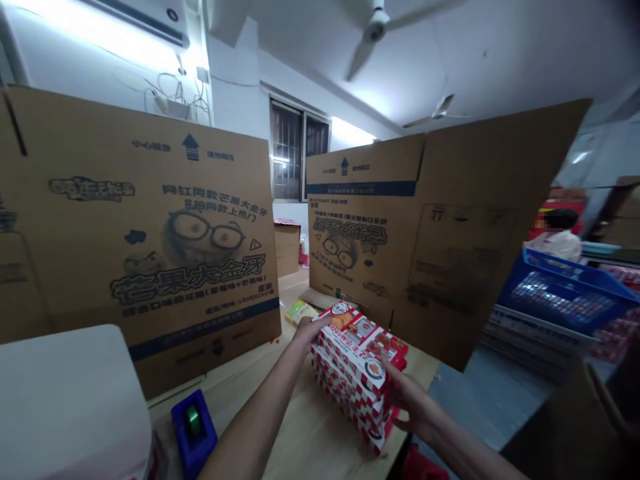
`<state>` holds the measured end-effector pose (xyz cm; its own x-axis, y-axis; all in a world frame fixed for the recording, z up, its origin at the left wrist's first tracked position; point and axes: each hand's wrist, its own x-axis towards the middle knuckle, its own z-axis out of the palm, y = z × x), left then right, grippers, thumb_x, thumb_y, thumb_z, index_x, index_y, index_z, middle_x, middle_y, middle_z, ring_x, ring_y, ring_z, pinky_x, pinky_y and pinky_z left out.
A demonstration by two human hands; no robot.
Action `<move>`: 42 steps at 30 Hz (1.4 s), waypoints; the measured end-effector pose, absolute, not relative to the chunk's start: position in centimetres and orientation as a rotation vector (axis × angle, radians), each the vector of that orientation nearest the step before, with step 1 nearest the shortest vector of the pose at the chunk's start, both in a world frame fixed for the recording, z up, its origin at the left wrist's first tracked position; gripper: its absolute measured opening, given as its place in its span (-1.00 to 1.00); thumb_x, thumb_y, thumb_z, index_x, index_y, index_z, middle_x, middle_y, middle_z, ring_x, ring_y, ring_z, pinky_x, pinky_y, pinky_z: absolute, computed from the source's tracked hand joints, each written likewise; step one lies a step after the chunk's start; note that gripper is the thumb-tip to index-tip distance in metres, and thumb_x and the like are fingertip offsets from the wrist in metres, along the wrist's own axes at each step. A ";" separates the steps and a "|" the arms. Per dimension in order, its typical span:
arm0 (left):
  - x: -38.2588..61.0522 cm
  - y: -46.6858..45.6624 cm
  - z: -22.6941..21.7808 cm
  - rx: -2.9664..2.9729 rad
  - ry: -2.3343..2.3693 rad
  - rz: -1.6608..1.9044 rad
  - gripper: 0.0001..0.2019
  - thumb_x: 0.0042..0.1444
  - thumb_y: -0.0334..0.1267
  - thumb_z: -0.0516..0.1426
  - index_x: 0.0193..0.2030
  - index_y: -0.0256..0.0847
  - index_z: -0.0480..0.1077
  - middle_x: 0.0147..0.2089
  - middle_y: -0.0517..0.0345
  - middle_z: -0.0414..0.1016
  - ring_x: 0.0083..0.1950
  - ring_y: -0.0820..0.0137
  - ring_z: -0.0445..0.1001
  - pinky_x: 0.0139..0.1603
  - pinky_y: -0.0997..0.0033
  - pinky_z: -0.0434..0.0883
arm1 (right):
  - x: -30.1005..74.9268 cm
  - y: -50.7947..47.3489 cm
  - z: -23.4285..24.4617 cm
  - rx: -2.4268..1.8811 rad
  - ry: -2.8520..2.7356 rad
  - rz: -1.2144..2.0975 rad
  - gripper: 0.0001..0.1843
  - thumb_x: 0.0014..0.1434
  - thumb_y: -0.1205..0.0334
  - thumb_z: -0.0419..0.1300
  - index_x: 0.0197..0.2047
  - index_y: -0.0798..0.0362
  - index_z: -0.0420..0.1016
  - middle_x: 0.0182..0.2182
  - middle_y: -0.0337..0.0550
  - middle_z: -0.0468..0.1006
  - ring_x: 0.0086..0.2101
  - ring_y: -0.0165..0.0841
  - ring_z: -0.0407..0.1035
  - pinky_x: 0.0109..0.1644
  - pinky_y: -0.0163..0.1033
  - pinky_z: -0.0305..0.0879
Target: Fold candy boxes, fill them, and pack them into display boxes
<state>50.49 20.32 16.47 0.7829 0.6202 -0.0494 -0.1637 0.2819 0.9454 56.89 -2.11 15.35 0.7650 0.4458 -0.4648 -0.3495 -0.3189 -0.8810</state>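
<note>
Ops: what's on feed?

Me: white room, ceiling fan [375, 27], barred window [295, 150]. Below me a wooden table [320, 433], two big printed cardboard sheets [150, 233] [400, 227] standing up on it. Blue tape dispenser [194, 430] at table's left, white box [70, 400] at lower left corner of my view

Ops: hands?

Me: I see a stack of red-and-white boxes [357, 373] between them. Left hand [310, 330] on its far end, right hand [405, 400] on its near right side. Fingers spread and closed on the stack from both sides, gripping

Ops: stack position?

Me: over the table, right by the base of the right sheet, lower end at tabletop. Another person [555, 233] far right, past a blue crate [565, 293]
</note>
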 end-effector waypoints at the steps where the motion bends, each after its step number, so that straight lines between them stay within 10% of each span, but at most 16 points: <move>1: 49.8 19.9 16.7 1.181 0.471 0.569 -0.73 -0.03 -0.20 0.33 -0.29 -0.35 0.45 -0.44 0.09 0.52 -0.37 0.29 0.51 -0.35 0.34 0.46 | 56.6 -2.5 15.5 -1.693 -0.094 0.779 -0.65 -0.15 -0.22 0.29 -0.45 -0.19 0.36 -0.45 -0.17 0.57 -0.18 -0.07 0.50 -0.29 0.00 0.49; 7: 38.5 15.4 16.0 1.079 0.590 0.695 -0.48 -0.25 -0.20 0.42 -0.09 -0.30 0.49 -0.17 0.00 0.60 -0.09 0.11 0.54 -0.09 0.27 0.46 | 52.9 -5.6 15.4 -1.430 -0.457 0.742 -0.36 -0.16 -0.07 0.40 -0.01 -0.12 0.35 0.02 -0.07 0.53 -0.01 -0.02 0.44 0.05 0.08 0.42; 17: 18.0 6.9 5.4 1.213 0.831 0.789 0.04 -0.44 -0.43 0.45 0.29 -0.17 0.20 0.18 -0.13 0.40 0.33 -0.04 0.20 0.37 -0.04 0.09 | 48.8 -2.6 5.8 -1.523 -1.280 1.110 0.13 -0.38 0.12 0.55 0.26 -0.03 0.16 0.10 0.04 0.45 0.13 0.01 0.31 0.24 0.13 0.20; 28: 16.9 6.0 4.0 1.117 0.889 0.953 0.21 -0.63 -0.53 0.44 0.32 -0.10 0.14 0.44 -0.02 0.00 0.48 0.00 -0.30 0.44 -0.02 -0.21 | 48.3 0.4 1.5 -1.447 -1.621 1.428 -0.10 -0.26 0.04 0.50 0.18 -0.12 0.33 0.03 -0.05 0.48 0.02 0.04 0.39 0.14 0.25 0.27; 42: 17.0 6.7 3.4 1.542 0.916 0.970 0.05 -0.37 -0.26 0.45 0.32 -0.15 0.08 0.31 -0.08 0.23 0.36 -0.01 0.13 0.41 0.08 0.02 | 46.7 2.6 12.4 -1.389 -2.363 0.771 0.43 -0.35 -0.20 0.47 0.43 0.00 -0.24 0.40 0.06 -0.22 0.36 0.07 -0.37 0.40 0.13 -0.33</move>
<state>17.01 6.69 3.37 0.3789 0.9175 0.1211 0.0684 -0.1582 0.9850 46.71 2.59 12.41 -0.4915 0.8707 -0.0176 0.7135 0.3910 -0.5815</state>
